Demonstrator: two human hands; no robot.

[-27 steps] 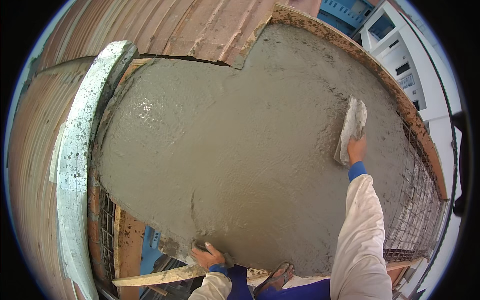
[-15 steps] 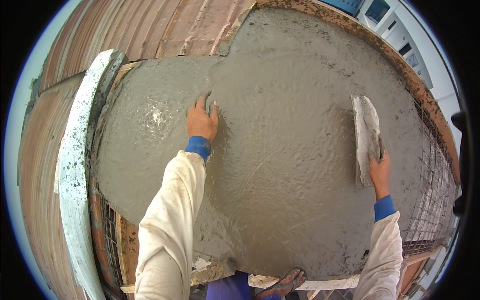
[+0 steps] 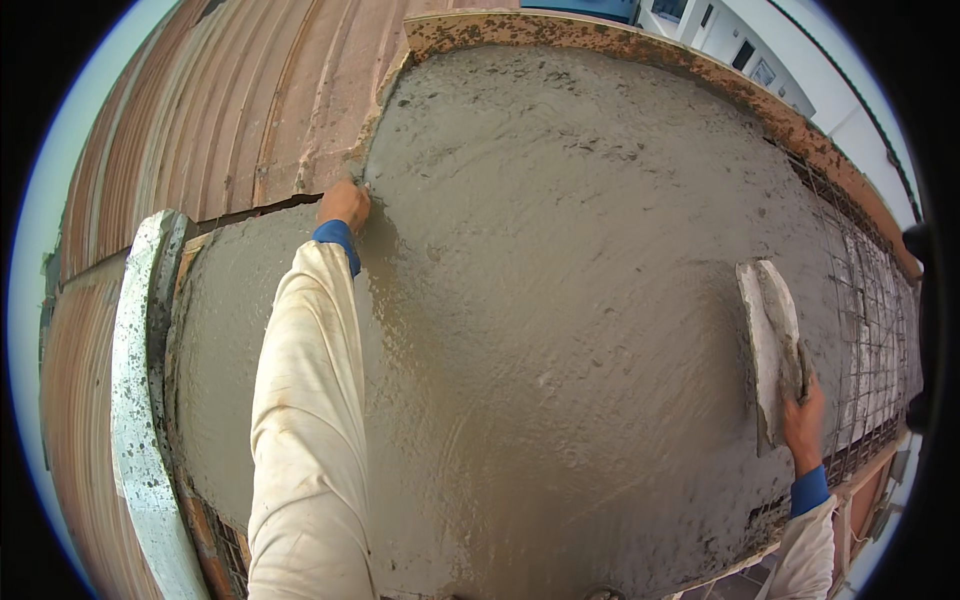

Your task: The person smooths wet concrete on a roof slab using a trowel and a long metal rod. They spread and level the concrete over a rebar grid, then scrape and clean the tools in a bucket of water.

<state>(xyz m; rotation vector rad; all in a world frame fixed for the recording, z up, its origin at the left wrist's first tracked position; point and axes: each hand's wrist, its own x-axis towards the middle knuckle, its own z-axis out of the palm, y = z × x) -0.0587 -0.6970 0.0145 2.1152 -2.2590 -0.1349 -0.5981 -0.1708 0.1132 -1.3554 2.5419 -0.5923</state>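
Observation:
Wet grey concrete (image 3: pixel 560 300) spreads across the slab, with streaks and small lumps on its surface. My left hand (image 3: pixel 343 206) reaches to the inner corner where the slab steps outward beside the corrugated roof. Its fingers are curled together at the edge board, and whatever lies in them is hidden. In my right hand (image 3: pixel 803 415) is a long plastering float (image 3: pixel 768 340), pale and crusted with cement. The hand grips it from its right side, and its blade is at the concrete on the right, near the exposed bars.
Rust-brown corrugated roofing (image 3: pixel 240 120) borders the left and far left. A spattered pale beam (image 3: pixel 145 380) runs along the left edge. Formwork boards (image 3: pixel 590 42) line the far side. Steel mesh (image 3: pixel 870 330) shows at the right, with a white building (image 3: pixel 760 50) beyond.
My left hand has moved forward and left to the corner, its spread fingers now curled. The float in my right hand appears lower and farther right. The whole view has shifted.

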